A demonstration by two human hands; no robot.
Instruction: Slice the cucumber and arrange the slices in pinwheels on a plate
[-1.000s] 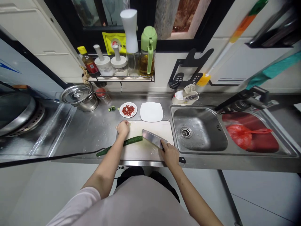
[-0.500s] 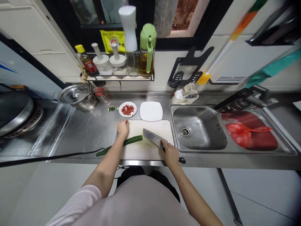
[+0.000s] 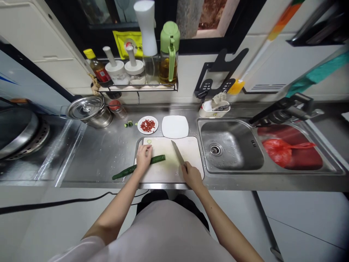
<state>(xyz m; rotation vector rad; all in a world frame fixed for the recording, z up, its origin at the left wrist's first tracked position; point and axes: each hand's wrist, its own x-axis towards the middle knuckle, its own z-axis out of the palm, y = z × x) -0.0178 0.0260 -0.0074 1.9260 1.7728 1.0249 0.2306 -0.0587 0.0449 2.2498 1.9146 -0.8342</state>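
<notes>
In my right hand (image 3: pixel 193 176) is a kitchen knife (image 3: pixel 178 153), gripped by the handle. Its blade is seen nearly edge-on over the right half of the white cutting board (image 3: pixel 163 174) and points away from me. My left hand (image 3: pixel 144 157) is over the board's left side, fingers loosely bent and apart, with nothing visible in them. Under or just behind that hand runs a long green cucumber (image 3: pixel 124 173), its cut end on the board and its other end past the board's left edge. One pale cucumber slice (image 3: pixel 149 141) lies beyond my left fingertips.
Behind the board stand a small plate of chopped red pieces (image 3: pixel 147 126) and a white square plate (image 3: pixel 175 126). Cucumber scraps (image 3: pixel 128 124) lie left of them. A lidded pot (image 3: pixel 89 112) is farther left; the sink (image 3: pixel 231 145) with a red bag (image 3: pixel 278 151) is right.
My left hand has drawn back toward me, leaving the cucumber slice on the board's far left corner. The knife has turned from slanting leftward to pointing more away from me.
</notes>
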